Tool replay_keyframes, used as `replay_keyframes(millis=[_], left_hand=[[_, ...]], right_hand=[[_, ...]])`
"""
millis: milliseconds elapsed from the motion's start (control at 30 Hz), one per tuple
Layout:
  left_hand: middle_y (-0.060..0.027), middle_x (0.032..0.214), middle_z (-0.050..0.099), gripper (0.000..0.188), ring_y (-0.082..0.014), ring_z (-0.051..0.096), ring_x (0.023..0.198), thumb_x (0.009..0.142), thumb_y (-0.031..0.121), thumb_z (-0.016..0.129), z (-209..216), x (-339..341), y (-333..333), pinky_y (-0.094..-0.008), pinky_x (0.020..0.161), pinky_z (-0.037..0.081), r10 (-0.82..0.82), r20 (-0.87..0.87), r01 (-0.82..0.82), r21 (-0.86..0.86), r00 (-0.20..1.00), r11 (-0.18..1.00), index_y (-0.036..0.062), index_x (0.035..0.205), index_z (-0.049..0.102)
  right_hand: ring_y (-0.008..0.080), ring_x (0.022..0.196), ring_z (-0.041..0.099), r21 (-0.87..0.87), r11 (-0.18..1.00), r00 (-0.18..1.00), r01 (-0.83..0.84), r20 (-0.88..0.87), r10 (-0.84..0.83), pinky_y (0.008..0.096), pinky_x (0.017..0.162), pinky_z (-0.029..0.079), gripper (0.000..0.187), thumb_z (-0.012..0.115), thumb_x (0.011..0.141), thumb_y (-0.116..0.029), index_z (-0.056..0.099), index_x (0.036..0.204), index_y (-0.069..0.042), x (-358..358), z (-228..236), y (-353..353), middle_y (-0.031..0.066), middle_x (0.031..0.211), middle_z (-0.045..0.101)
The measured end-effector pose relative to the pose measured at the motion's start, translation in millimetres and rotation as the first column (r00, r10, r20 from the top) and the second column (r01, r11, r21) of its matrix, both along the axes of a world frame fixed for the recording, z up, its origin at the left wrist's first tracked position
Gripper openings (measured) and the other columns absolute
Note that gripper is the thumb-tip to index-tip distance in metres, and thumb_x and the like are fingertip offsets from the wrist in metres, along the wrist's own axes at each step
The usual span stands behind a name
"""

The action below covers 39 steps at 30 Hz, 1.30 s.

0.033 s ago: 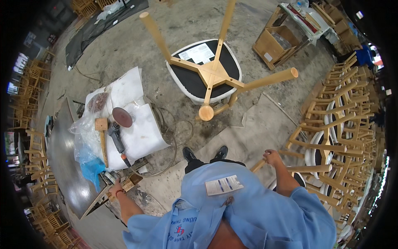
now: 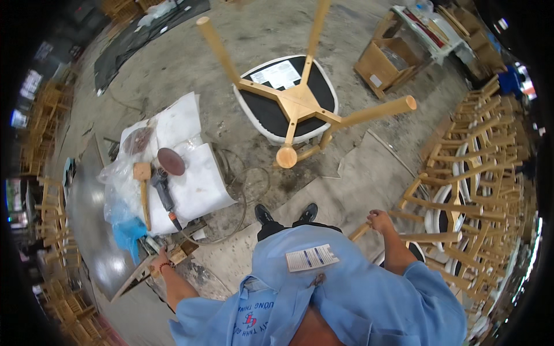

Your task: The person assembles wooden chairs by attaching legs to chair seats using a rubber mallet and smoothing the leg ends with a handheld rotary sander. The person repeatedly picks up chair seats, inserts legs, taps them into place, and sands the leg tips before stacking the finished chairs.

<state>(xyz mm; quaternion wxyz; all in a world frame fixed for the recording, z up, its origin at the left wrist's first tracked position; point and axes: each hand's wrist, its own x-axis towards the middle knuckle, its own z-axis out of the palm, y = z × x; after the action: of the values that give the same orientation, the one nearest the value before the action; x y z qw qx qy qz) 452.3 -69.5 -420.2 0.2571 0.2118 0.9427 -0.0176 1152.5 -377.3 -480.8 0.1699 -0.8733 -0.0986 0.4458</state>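
Note:
My left hand (image 2: 158, 260) is low at the left, at the near edge of a cluttered work surface, beside small pale tube-like items (image 2: 151, 244). Its fingers are too small and partly hidden to read. My right hand (image 2: 380, 221) is closed around a wooden chair leg (image 2: 360, 231), next to the stacked chairs. Ahead of me an upside-down chair (image 2: 300, 102) has light wooden legs pointing up and a black underside with a white rim. On white foam sheets (image 2: 199, 173) lie a wooden mallet (image 2: 142, 171) and a power sander (image 2: 163, 193) with a brown round disc (image 2: 171, 162).
Many stacked wooden chairs (image 2: 479, 167) crowd the right side, and more chairs (image 2: 55, 207) line the left. A cardboard box (image 2: 385, 63) stands by a table at the far right. A hose (image 2: 245, 202) loops over the floor beside the foam. Blue plastic (image 2: 128, 232) hangs near my left hand.

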Motion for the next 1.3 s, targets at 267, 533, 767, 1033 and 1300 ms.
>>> replay_keyframes(millis=[267,533,767,1033,1300], left_hand=[[-0.0285,0.12,0.061,0.063,-0.0418,0.058,0.112,0.079,0.038,0.069,23.7,-3.0,-28.4,-0.0453,0.097,0.045,-0.144,-0.548,0.306,0.216,0.824,0.927,-0.0096,0.12,0.058],[-0.0229,0.108,0.067,0.03,-0.0384,0.064,0.1,0.089,0.015,0.057,40.8,-28.1,28.7,-0.0423,0.09,0.05,-0.148,-0.23,0.271,0.718,0.962,0.641,0.0005,0.113,0.066],[-0.0232,0.126,0.058,0.044,-0.0374,0.057,0.115,0.087,0.026,0.063,-7.4,-84.1,164.2,-0.042,0.099,0.045,-0.512,-0.271,0.55,0.639,0.815,0.538,0.0042,0.126,0.058],[-0.023,0.14,0.047,0.065,-0.0382,0.039,0.134,0.093,0.043,0.049,-30.3,-43.1,211.8,-0.0456,0.114,0.027,-0.718,-0.332,0.788,0.326,0.612,0.522,0.0003,0.141,0.041],[-0.0208,0.124,0.055,0.042,-0.0362,0.051,0.118,0.086,0.024,0.056,-21.1,-78.1,211.0,-0.0446,0.097,0.042,-0.75,-0.488,0.859,0.467,0.446,0.207,0.003,0.121,0.056]], right_hand=[[0.0153,0.053,0.052,0.079,0.989,0.936,0.121,-0.342,-0.088,0.03,0.043,0.042,0.019,0.056,0.092,-0.014,0.063,0.102,0.0,-11.1,-39.8,9.0,0.0059,0.07,0.06],[0.0182,0.067,0.063,0.155,0.683,0.632,-0.714,-0.277,0.724,0.0306,0.059,0.051,0.035,0.055,0.093,-0.015,0.061,0.123,0.0,-112.3,5.9,160.6,0.0108,0.091,0.068],[0.0224,0.1,0.064,0.569,0.527,0.305,-0.631,-0.443,0.843,0.033,0.084,0.053,0.048,0.06,0.093,-0.018,0.048,0.136,0.002,-369.2,85.3,382.8,0.0151,0.12,0.062],[0.024,0.079,0.063,0.435,0.867,0.626,-0.244,-0.612,0.483,0.0361,0.067,0.055,0.037,0.064,0.087,-0.014,0.05,0.117,0.002,-596.0,27.3,496.6,0.0122,0.094,0.061],[0.0235,0.066,0.062,0.392,0.901,0.779,-0.187,-0.499,0.379,0.035,0.058,0.052,0.017,0.062,0.084,-0.011,0.056,0.098,-0.003,-648.6,7.8,527.2,0.0089,0.079,0.061]])
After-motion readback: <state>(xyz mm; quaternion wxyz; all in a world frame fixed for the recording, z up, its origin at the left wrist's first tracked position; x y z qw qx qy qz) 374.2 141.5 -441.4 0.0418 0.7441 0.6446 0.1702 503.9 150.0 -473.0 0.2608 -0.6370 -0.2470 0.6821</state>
